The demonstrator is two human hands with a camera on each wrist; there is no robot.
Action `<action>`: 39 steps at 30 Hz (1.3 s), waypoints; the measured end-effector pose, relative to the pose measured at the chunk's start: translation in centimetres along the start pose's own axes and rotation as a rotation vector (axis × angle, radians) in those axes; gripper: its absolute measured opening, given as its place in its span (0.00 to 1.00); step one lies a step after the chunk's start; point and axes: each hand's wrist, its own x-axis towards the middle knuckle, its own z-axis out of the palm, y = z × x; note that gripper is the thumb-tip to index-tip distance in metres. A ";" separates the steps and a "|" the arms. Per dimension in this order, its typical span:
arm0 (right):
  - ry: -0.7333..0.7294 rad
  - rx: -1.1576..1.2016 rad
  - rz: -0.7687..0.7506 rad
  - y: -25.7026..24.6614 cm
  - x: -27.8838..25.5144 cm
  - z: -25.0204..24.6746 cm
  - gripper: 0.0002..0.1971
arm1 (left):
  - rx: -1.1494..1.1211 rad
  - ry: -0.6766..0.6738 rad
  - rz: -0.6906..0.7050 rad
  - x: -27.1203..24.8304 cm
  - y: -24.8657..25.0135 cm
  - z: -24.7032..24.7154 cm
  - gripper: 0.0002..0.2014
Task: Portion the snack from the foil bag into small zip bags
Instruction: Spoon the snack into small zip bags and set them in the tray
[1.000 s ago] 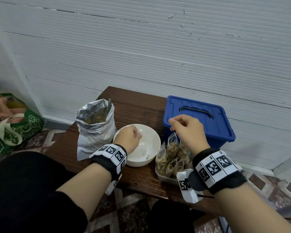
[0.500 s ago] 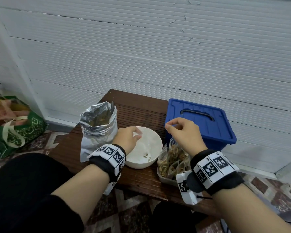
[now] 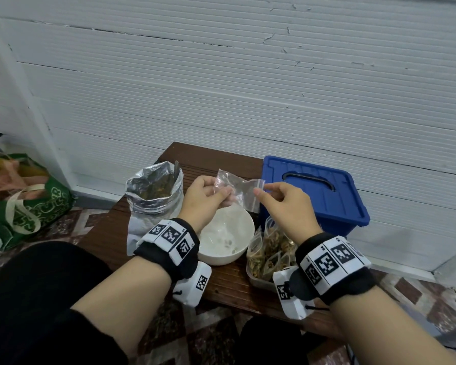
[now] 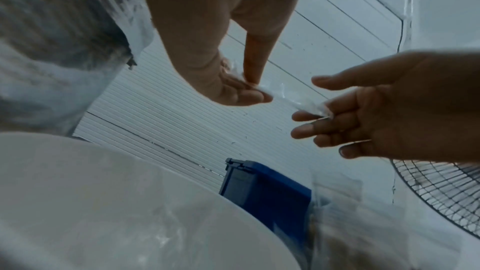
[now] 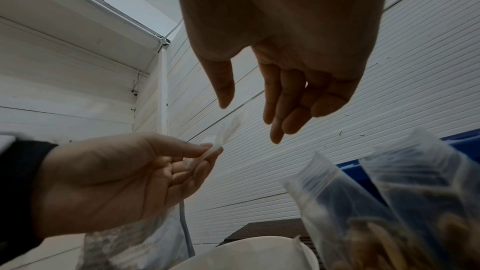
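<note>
Change: empty zip bag (image 3: 236, 191) now held up between both hands above the bowl (image 3: 225, 233); half a second back neither hand had it, the left was at the bowl rim and the right over the tray.
Left hand (image 3: 203, 200): thumb and fingers pinch the bag's closed bottom end; wrist view confirms the film caught between the fingertips (image 5: 207, 151).
Right hand (image 3: 284, 204): at the zip end of the bag. Head view suggests a pinch on the red-striped edge; its own wrist view shows the fingers (image 5: 283, 110) nearly straight and apart from the film. Grip cannot be told for certain.
Foil bag (image 3: 156, 196): stands open on the table (image 3: 221, 280), left of the bowl, snack visible inside, a utensil handle sticking out.
Bowl contents: a few snack pieces at the bottom, little else.
Filled bags (image 3: 269, 248): several packed upright in a tray right of the bowl, in front of the blue box (image 3: 313, 191).
Stage, judged: a fresh portion beginning; bag needs its mouth opened before any snack goes in.
Risk, judged: thin film may cling shut.
</note>
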 end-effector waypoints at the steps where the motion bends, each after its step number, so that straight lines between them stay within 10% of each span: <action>1: 0.009 0.010 0.000 0.0 0.0 0.0 0.13 | -0.037 -0.010 -0.008 -0.1 0.1 0.1 0.10; 12: 0.063 0.126 0.046 0.6 0.0 -0.6 0.13 | -0.014 0.009 -0.028 -0.9 0.2 0.5 0.18; 18: 0.050 0.074 0.029 0.2 -0.2 -0.7 0.14 | 0.762 -0.169 0.535 -1.4 0.2 0.3 0.49; 24: 0.005 0.063 0.004 -0.3 -0.4 -0.7 0.11 | 0.956 -0.223 0.706 -1.1 0.2 0.7 0.38; 39: -0.108 0.350 0.078 -0.7 -0.7 -1.3 0.09 | 0.784 -0.230 0.567 -1.7 0.9 0.8 0.36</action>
